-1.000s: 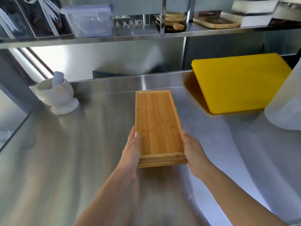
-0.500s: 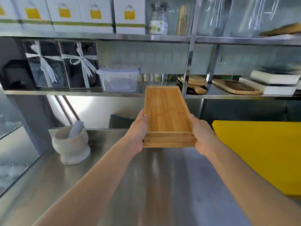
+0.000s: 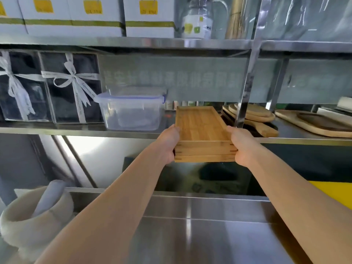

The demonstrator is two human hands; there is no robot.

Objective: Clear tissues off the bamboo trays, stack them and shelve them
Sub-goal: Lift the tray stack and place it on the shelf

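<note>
A stack of bamboo trays [image 3: 201, 126] is held level at the front edge of the lower steel shelf [image 3: 76, 130], its far end over the shelf between a clear plastic box and a steel post. My left hand [image 3: 168, 143] grips the stack's near left corner. My right hand [image 3: 242, 144] grips the near right corner. The top tray is bare, with no tissue on it.
A clear lidded plastic box [image 3: 131, 109] stands just left of the trays. A steel post [image 3: 245, 88] and round wooden boards [image 3: 253, 115] are just right. Black gift boxes [image 3: 62, 88] fill the shelf's left. A white mortar with pestle [image 3: 34, 212] sits on the steel counter [image 3: 200, 235]; a yellow cutting board [image 3: 339, 193] is at right.
Both hands lifted the tray stack off the counter, raised it to shelf height and pushed it forward so its far end is over the shelf. My view tilted upward.
</note>
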